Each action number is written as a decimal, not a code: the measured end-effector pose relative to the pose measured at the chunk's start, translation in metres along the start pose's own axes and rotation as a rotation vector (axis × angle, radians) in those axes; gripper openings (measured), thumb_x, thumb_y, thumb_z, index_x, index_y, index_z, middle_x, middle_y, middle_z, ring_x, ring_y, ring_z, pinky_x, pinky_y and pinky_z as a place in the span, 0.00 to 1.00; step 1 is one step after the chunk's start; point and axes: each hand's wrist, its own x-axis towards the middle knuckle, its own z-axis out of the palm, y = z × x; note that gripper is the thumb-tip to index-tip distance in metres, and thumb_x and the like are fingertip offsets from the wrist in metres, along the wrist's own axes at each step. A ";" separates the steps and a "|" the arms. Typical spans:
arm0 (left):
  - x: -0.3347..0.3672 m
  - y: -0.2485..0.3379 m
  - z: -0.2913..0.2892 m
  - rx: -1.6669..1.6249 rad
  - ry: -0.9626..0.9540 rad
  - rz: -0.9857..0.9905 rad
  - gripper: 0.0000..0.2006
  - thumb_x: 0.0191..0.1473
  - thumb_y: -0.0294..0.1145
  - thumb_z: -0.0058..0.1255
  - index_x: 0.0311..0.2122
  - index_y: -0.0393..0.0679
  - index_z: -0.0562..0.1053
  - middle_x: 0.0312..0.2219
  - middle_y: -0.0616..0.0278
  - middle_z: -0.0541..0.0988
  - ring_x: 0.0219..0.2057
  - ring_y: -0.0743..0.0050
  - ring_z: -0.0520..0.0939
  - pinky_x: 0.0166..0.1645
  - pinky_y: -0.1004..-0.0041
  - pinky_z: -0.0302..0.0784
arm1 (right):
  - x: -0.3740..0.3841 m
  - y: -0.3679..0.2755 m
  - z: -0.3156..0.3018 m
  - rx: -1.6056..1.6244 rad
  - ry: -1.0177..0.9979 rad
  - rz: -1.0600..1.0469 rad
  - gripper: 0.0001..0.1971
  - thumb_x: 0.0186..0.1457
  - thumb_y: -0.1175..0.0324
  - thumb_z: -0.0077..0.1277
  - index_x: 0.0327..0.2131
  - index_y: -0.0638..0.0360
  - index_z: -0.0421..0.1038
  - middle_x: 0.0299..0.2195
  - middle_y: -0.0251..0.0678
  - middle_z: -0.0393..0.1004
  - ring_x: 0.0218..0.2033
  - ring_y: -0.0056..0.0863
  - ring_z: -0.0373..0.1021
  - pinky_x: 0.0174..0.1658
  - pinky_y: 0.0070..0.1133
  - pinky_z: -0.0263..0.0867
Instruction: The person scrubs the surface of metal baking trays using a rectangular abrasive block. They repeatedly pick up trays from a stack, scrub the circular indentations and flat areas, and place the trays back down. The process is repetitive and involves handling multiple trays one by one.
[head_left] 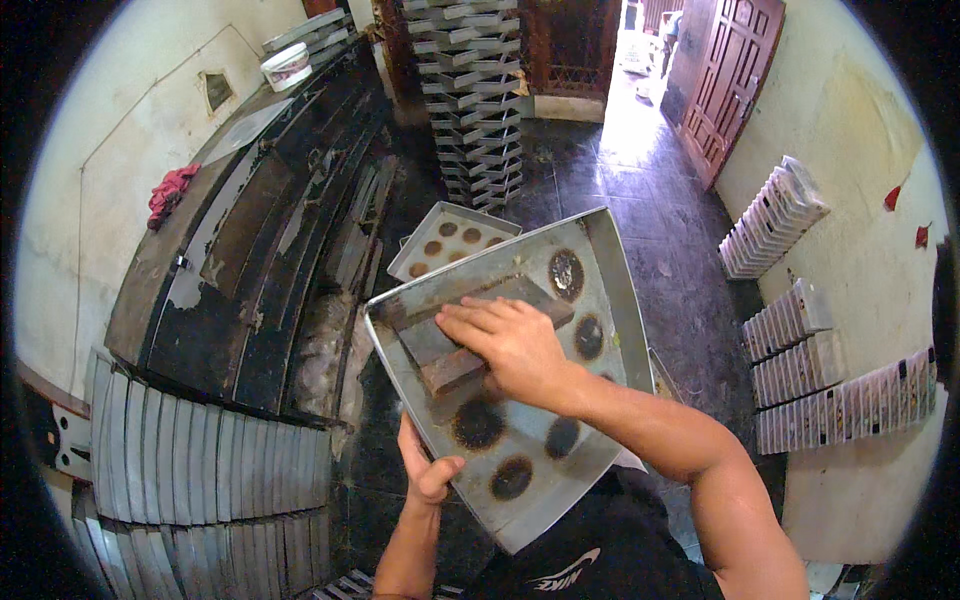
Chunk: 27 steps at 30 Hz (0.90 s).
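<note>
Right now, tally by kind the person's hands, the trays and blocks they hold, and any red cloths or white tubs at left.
Hands: 2 (left hand, right hand)
Held tray: 1
Brown block: 1
Red cloth: 1
White tub: 1
Total: 6

1. Tray (628, 295): dull silver metal, its base marked with dark, scorched-looking rings
2. Block (455, 371) near the tray's upper edge: matt brown, rough-looking
3. Cloth (171, 193) on the left edge of the scuffed black cabinet (205, 330): red, crumpled
4. Tub (287, 68) by the cabinet's far end: smooth white plastic
5. Door (727, 80): reddish-brown, wood-like
6. Floor (640, 210): dark tiles, glossy
</note>
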 end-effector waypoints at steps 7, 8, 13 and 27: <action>-0.011 -0.023 -0.008 -0.039 0.021 0.026 0.48 0.29 0.31 0.54 0.63 0.34 0.56 0.54 0.51 0.70 0.55 0.53 0.72 0.62 0.57 0.66 | -0.044 -0.008 0.000 -0.049 -0.069 -0.035 0.29 0.43 0.68 0.56 0.54 0.51 0.72 0.56 0.32 0.73 0.56 0.32 0.70 0.54 0.38 0.67; -0.010 -0.023 -0.005 0.027 0.041 0.061 0.48 0.29 0.31 0.54 0.63 0.34 0.56 0.55 0.50 0.69 0.55 0.52 0.73 0.62 0.57 0.66 | -0.025 0.001 -0.005 -0.070 -0.051 -0.009 0.28 0.44 0.67 0.55 0.54 0.50 0.72 0.56 0.32 0.74 0.56 0.31 0.70 0.55 0.39 0.67; 0.000 -0.011 0.002 -0.141 0.019 -0.040 0.49 0.28 0.34 0.56 0.63 0.33 0.57 0.53 0.52 0.70 0.54 0.55 0.72 0.62 0.60 0.65 | -0.088 -0.021 0.007 -0.058 -0.098 -0.086 0.28 0.43 0.70 0.55 0.54 0.52 0.72 0.54 0.35 0.74 0.56 0.38 0.70 0.54 0.37 0.68; -0.017 -0.018 -0.016 -0.056 0.065 -0.034 0.48 0.27 0.31 0.56 0.62 0.33 0.58 0.51 0.50 0.72 0.53 0.52 0.74 0.61 0.58 0.68 | -0.038 0.047 -0.020 0.003 -0.063 0.063 0.34 0.36 0.72 0.60 0.54 0.53 0.71 0.52 0.37 0.74 0.51 0.40 0.72 0.50 0.32 0.71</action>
